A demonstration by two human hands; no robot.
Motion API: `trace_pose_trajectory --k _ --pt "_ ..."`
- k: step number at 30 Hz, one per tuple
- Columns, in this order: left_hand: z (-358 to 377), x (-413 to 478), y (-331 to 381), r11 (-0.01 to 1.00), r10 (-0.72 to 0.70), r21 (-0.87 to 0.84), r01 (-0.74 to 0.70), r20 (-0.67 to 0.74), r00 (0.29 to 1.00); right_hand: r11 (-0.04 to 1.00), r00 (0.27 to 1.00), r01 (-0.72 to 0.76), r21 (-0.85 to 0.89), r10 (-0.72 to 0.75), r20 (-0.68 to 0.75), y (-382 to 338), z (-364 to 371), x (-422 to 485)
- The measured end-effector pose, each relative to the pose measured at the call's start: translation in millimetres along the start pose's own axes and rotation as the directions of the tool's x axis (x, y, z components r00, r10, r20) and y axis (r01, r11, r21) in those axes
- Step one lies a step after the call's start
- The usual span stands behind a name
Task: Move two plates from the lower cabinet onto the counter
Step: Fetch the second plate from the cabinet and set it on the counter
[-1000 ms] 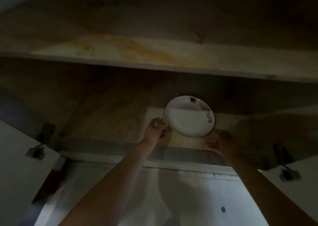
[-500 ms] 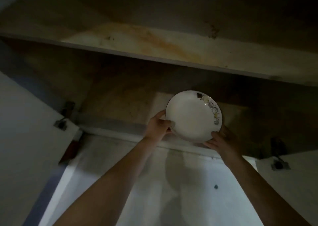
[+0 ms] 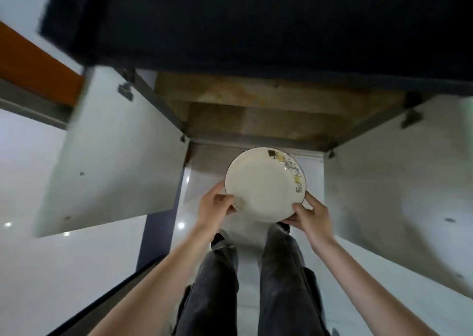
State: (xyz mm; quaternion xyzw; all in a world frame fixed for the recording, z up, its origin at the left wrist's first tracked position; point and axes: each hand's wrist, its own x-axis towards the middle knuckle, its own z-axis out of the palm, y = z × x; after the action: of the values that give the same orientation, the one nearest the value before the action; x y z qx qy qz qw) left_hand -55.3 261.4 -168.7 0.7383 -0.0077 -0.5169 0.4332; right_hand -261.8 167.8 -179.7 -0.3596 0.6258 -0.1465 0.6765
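A white plate (image 3: 263, 182) with a dark rim and a small printed pattern on its right side is held in the air in front of the open lower cabinet (image 3: 256, 115). My left hand (image 3: 215, 205) grips its left edge. My right hand (image 3: 311, 214) holds its lower right edge from underneath. The dark counter (image 3: 256, 21) spans the top of the view, above the cabinet. No second plate shows in the cabinet's visible wooden interior.
Both white cabinet doors stand open, the left door (image 3: 110, 151) and the right door (image 3: 399, 187), flanking my arms. My legs in dark trousers (image 3: 256, 284) and my shoes are below the plate on a glossy white floor (image 3: 64, 271).
The plate has come out of the cabinet, lifted and drawn toward me by both hands. My view has risen from inside the dark cabinet to above the open doors.
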Motion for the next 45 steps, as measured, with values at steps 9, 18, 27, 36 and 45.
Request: trace_pose_trajectory --k 9,18,27,36,45 --pt "-42.2 -211.7 121.5 0.952 0.298 0.040 -0.304 0.115 0.947 0.978 0.986 0.169 0.119 -0.166 -0.032 -125.6 -18.0 -225.5" --pt "-67.9 -231.6 119.2 0.840 0.365 0.232 -0.491 0.428 0.827 0.887 0.928 0.290 0.358 -0.170 -0.330 -62.4 8.6 -321.3" --pt "7.6 -273.9 54.9 0.810 0.010 0.366 -0.459 0.773 0.635 0.720 0.777 0.333 0.609 0.157 -0.610 60.1 -28.3 -408.1" --pt "169.5 -341.0 -11.1 0.646 -0.226 0.456 -0.612 0.880 0.417 0.522 0.578 0.489 0.699 0.406 -0.707 138.2 -122.3 -447.8" --pt "345.8 -416.3 -70.2 0.622 -0.256 0.484 -0.616 0.869 0.424 0.508 0.566 0.530 0.679 0.385 -0.729 158.3 -311.2 -460.3"
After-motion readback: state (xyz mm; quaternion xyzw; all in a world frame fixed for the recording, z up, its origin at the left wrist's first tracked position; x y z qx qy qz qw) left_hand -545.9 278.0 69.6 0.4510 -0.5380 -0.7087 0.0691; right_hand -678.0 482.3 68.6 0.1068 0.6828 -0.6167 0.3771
